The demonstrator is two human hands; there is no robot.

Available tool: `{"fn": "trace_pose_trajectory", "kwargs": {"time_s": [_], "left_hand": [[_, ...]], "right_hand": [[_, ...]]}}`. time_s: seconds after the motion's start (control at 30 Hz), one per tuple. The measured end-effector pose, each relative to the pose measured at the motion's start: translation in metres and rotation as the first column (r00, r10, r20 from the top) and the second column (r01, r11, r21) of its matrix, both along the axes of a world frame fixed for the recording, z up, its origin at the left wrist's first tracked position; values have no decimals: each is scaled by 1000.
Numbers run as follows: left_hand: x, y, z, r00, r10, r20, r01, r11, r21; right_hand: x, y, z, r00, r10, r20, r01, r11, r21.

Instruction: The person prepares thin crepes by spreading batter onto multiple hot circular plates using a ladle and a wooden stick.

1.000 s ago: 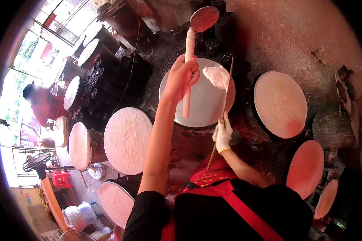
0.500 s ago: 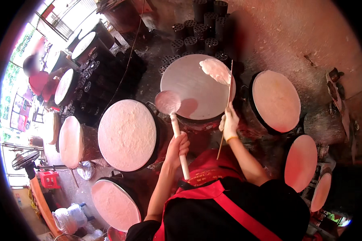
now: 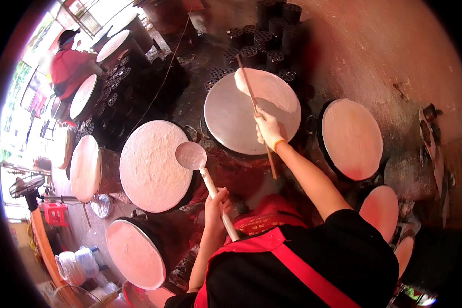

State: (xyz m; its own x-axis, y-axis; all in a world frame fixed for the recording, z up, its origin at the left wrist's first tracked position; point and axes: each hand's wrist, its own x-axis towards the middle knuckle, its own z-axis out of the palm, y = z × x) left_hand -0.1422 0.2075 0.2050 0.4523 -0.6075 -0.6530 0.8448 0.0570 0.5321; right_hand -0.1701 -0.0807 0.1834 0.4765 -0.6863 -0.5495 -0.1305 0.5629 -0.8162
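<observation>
My left hand (image 3: 218, 204) is wrapped round the pale handle of a ladle (image 3: 191, 155). The ladle's batter-smeared bowl hangs at the right edge of a batter-covered griddle (image 3: 154, 167). In front of me is a round grey griddle (image 3: 226, 120), its near and left parts bare. White batter (image 3: 280, 92) lies in a curved band along its far and right side. My right hand (image 3: 268, 127), in a white glove, grips a long thin wooden stick (image 3: 245, 77) slanted across this griddle. The stick's far part crosses the batter's left end; its near end extends past the griddle's near rim.
More coated griddles stand around, including one on the right (image 3: 351, 138) and one at lower left (image 3: 136, 254). Perforated coal briquettes (image 3: 249, 54) are stacked behind the grey griddle. A person in red (image 3: 69, 66) is at far left. A fan (image 3: 28, 187) and red stool (image 3: 55, 213) stand left.
My right hand has swept the stick leftward, and the batter has spread from a lump into a wide band. My left hand has drawn the ladle left and nearer, off the grey griddle.
</observation>
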Motion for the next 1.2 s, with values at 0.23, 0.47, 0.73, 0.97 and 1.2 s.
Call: {"fn": "trace_pose_trajectory", "kwargs": {"time_s": [0.23, 0.47, 0.73, 0.97, 1.2], "left_hand": [[-22, -8, -24, 999, 50, 19, -51, 996, 67], [-73, -58, -12, 980, 194, 32, -196, 948, 251], [-127, -57, -33, 947, 320, 28, -309, 884, 351], [-138, -63, -27, 917, 391, 81, -392, 846, 362], [-138, -52, -16, 922, 385, 49, -376, 856, 356]], "right_hand": [[-128, -34, -3, 995, 42, 90, -43, 999, 0], [-85, -42, -9, 984, 177, 29, -175, 983, -47], [-104, -83, 20, 769, 635, 80, -639, 768, 49], [-113, -148, -16, 849, 522, -78, -527, 848, -55], [-140, -148, 12, 588, 808, 16, -806, 585, 95]]}}
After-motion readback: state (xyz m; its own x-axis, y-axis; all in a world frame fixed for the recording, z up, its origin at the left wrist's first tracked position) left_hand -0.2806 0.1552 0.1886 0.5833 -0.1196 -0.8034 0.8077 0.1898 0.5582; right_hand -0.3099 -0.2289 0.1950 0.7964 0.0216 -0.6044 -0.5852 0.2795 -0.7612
